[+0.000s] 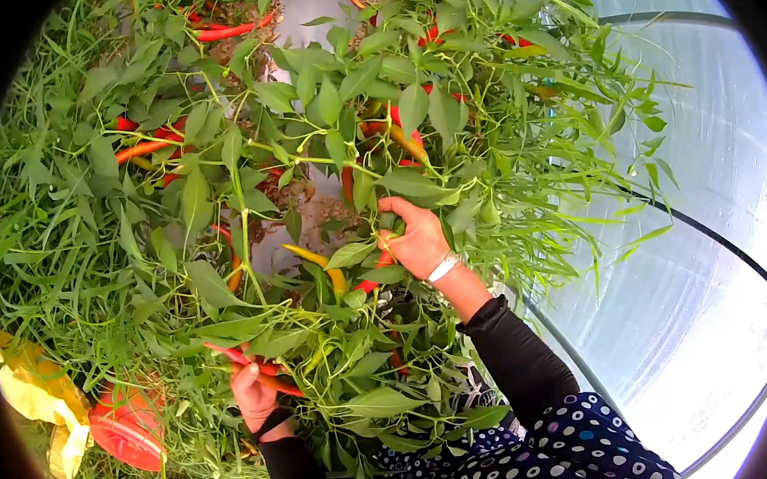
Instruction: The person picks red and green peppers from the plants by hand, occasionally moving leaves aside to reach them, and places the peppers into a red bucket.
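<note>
My left hand (254, 396), low in the view, is closed around red chili peppers (281, 385) that stick out on both sides of the fingers. Higher up and to the right, my right hand (417, 241) is closed at a pepper plant, thumb and forefinger pinched together near a green stem. A red chili pepper (386, 259) shows right under its fingers, partly covered by leaves. Just left of that hand hangs a yellow-orange chili pepper (336, 276). Leaves (380, 403) fill the space between both hands.
Several ripe peppers (229, 32) hang on plants farther up. A red bucket (128, 430) lies beside a yellow sack (34, 389) at the lower left. Tall grass (45, 245) lines the left side. A plastic greenhouse wall (686, 170) with dark hoops stands on the right.
</note>
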Motion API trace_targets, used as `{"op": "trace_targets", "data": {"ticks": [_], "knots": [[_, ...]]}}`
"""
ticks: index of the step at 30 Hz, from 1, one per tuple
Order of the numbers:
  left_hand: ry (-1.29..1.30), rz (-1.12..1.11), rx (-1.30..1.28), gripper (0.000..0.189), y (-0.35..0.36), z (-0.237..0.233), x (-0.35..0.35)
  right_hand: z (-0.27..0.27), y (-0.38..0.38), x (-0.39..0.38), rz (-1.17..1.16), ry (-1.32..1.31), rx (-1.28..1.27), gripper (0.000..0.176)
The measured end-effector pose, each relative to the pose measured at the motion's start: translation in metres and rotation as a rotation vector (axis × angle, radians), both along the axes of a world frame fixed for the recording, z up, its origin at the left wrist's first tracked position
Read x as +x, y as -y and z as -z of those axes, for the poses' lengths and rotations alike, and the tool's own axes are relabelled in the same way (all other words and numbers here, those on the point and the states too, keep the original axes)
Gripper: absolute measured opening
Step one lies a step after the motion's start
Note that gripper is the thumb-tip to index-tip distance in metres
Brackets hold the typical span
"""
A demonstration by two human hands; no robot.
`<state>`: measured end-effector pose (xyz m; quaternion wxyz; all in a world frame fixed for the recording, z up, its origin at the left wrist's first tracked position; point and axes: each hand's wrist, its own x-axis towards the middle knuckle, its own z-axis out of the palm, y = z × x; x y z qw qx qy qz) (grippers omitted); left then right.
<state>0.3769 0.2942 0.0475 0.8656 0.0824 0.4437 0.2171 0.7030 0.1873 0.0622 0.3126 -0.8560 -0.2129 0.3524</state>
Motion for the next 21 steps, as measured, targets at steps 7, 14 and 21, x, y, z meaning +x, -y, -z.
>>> {"op": "trace_targets", "data": {"ticks": [7, 14, 21], "knots": [[-0.552, 0.305, 0.734, 0.014, -0.087, -0.133, 0.115, -0.027, -0.006, -0.033, -0.144, 0.05, -0.004, 0.039], [-0.189, 0.905, 0.673, 0.021, -0.075, -0.065, 0.304, -0.025, -0.005, -0.055, -0.319, -0.086, -0.129, 0.051], [-0.241, 1.201, 0.77, 0.028, -0.015, -0.035, 0.27, -0.013, 0.018, -0.065, -0.248, 0.144, 0.191, 0.031]]}}
